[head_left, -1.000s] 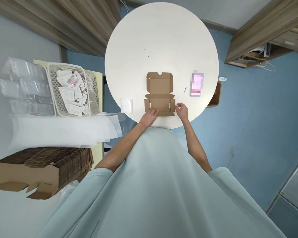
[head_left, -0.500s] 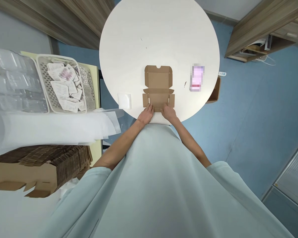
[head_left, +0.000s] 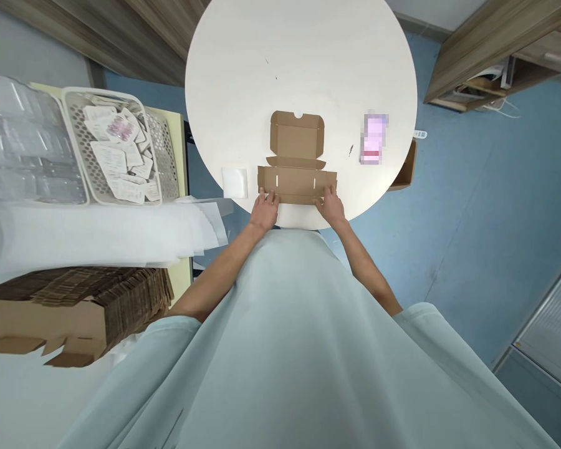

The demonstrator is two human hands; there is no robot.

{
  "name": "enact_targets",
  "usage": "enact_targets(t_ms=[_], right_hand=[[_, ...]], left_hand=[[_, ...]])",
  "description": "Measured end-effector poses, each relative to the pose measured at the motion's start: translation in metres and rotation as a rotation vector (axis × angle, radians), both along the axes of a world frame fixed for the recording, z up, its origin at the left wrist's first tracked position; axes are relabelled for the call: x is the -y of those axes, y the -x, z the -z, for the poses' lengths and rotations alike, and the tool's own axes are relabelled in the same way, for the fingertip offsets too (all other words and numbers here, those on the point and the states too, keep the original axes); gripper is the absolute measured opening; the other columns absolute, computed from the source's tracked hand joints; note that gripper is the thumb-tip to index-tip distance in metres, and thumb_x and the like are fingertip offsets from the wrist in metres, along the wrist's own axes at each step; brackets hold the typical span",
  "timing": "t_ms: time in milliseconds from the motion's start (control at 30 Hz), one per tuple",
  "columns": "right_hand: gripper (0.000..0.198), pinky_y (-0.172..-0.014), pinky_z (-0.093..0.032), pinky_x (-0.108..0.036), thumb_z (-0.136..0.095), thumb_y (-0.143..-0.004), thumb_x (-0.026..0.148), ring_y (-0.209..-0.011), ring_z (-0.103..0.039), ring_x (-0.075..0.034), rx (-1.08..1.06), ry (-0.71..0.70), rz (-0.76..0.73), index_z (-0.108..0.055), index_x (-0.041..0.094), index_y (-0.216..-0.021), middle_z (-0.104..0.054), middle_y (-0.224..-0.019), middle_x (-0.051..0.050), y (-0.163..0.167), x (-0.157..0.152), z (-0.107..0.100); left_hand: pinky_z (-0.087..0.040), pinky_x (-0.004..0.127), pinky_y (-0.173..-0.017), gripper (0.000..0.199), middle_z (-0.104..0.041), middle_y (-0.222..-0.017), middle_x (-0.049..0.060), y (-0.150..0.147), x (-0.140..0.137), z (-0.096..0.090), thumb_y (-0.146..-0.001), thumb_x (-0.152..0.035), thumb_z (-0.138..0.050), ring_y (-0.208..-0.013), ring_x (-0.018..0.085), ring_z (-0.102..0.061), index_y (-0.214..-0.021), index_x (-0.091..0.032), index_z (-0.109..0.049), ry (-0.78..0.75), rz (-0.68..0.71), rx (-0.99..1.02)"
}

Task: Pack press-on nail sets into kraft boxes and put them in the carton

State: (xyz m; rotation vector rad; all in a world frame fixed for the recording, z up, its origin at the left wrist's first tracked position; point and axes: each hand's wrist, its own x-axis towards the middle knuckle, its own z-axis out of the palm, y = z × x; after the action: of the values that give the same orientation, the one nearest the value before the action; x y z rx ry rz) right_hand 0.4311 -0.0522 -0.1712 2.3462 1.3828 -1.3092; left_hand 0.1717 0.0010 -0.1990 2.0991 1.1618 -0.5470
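Observation:
A brown cardboard mailer box [head_left: 295, 181] lies unfolded on the white round table, its lid panel spread away from me and its front part flat with two small white slots. At the front left corner, my left hand [head_left: 265, 211] has its fingers closed on the side flap and near edge. On the opposite corner my right hand [head_left: 333, 207] grips the other flap, thumb by the near edge. Left of the box sits a white square packet [head_left: 234, 183]. Over to the right is a pink pixelated item [head_left: 373, 138], its details blurred out.
Beside the round table [head_left: 303, 56], a yellow side table [head_left: 184, 274] carries a white basket [head_left: 88, 171] of small packets, clear plastic containers [head_left: 19, 137], white sheets [head_left: 98, 234] and stacked flat cardboard boxes [head_left: 131, 296]. An open brown box [head_left: 404, 168] is below the right rim.
My hands have moved apart to the box's front corners. The side flaps, folded inward before, now extend outward and flat, with both slots showing. The view has shifted slightly.

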Motion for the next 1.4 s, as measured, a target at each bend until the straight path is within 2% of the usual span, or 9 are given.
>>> enact_targets(t_ms=[100,333,467,567,700,800,1033,1200,1400], right_hand=[[0.067,-0.11,-0.066,-0.058,-0.066,-0.112,0.045,-0.139,-0.074,-0.046,0.039,0.008,-0.009,-0.05,0.009,-0.166,-0.028,-0.19,-0.035,0.001,0.001,0.011],[0.072,-0.11,-0.067,-0.053,-0.069,-0.106,0.024,-0.152,-0.066,-0.042,0.124,-0.002,-0.072,-0.045,0.006,-0.172,-0.018,-0.194,-0.034,0.012,0.009,0.014],[0.085,-0.112,-0.067,-0.055,-0.079,-0.105,0.044,-0.145,-0.071,-0.044,0.084,0.052,-0.084,-0.044,0.008,-0.173,-0.015,-0.194,-0.033,0.004,0.005,0.012],[0.078,-0.111,-0.066,-0.057,-0.078,-0.106,0.053,-0.142,-0.072,-0.045,0.073,0.065,-0.1,-0.052,0.01,-0.166,-0.025,-0.192,-0.032,-0.006,-0.002,0.009],[0.049,-0.112,-0.064,-0.056,-0.066,-0.114,0.039,-0.139,-0.072,-0.044,0.104,0.026,-0.116,-0.06,0.011,-0.155,-0.056,-0.172,-0.03,-0.012,-0.011,0.003],[0.043,-0.113,-0.064,-0.056,-0.064,-0.115,0.032,-0.14,-0.071,-0.044,0.114,0.036,-0.119,-0.062,0.009,-0.151,-0.065,-0.157,-0.031,-0.009,-0.02,0.001],[0.048,-0.119,-0.061,-0.063,-0.056,-0.115,0.027,-0.14,-0.069,-0.045,0.09,-0.19,-0.094,-0.053,0.009,-0.16,-0.046,-0.176,-0.033,0.005,-0.064,0.02],[0.059,-0.123,-0.055,-0.07,-0.061,-0.116,0.038,-0.145,-0.066,-0.048,0.095,-0.177,-0.065,-0.045,0.011,-0.166,-0.028,-0.186,-0.034,0.012,-0.097,0.041],[0.072,-0.121,-0.059,-0.07,-0.059,-0.114,0.041,-0.152,-0.06,-0.046,0.083,-0.164,-0.102,-0.033,0.013,-0.175,-0.041,-0.175,-0.031,0.011,-0.103,0.057]], left_hand=[[-0.044,0.074,-0.133,0.07,-0.046,-0.181,0.032,0.01,-0.005,0.003,-0.101,-0.009,-0.05,-0.176,0.053,-0.03,-0.171,-0.003,-0.053,0.005,-0.031,-0.009],[-0.05,0.066,-0.13,0.063,-0.047,-0.175,0.03,0.014,-0.01,0.004,-0.103,-0.013,-0.052,-0.173,0.049,-0.034,-0.166,-0.006,-0.059,-0.006,-0.021,-0.047],[-0.053,0.063,-0.126,0.059,-0.048,-0.171,0.031,0.011,-0.01,0.009,-0.103,-0.015,-0.055,-0.167,0.049,-0.041,-0.161,-0.005,-0.063,-0.021,-0.028,-0.052],[-0.054,0.062,-0.124,0.059,-0.049,-0.168,0.031,0.01,-0.011,0.013,-0.103,-0.017,-0.057,-0.164,0.05,-0.044,-0.16,-0.006,-0.064,-0.041,-0.031,-0.048],[-0.054,0.064,-0.123,0.064,-0.049,-0.167,0.035,0.007,-0.01,0.012,-0.105,-0.021,-0.056,-0.161,0.052,-0.046,-0.167,-0.004,-0.056,-0.033,-0.057,-0.034],[-0.054,0.064,-0.123,0.073,-0.049,-0.167,0.034,0.002,-0.01,0.01,-0.107,-0.023,-0.057,-0.161,0.052,-0.047,-0.178,-0.008,-0.044,-0.011,-0.069,-0.034],[-0.058,0.066,-0.116,0.076,-0.049,-0.165,0.031,-0.011,-0.013,0.022,-0.106,-0.027,-0.068,-0.159,0.058,-0.048,-0.179,-0.019,-0.049,-0.028,-0.105,-0.077],[-0.062,0.065,-0.114,0.077,-0.048,-0.167,0.03,-0.012,-0.012,0.023,-0.105,-0.027,-0.071,-0.16,0.058,-0.048,-0.178,-0.02,-0.05,-0.03,-0.143,-0.068],[-0.061,0.063,-0.119,0.076,-0.044,-0.173,0.027,-0.01,-0.011,0.011,-0.105,-0.024,-0.065,-0.166,0.052,-0.042,-0.179,-0.023,-0.048,0.002,-0.165,-0.08]])
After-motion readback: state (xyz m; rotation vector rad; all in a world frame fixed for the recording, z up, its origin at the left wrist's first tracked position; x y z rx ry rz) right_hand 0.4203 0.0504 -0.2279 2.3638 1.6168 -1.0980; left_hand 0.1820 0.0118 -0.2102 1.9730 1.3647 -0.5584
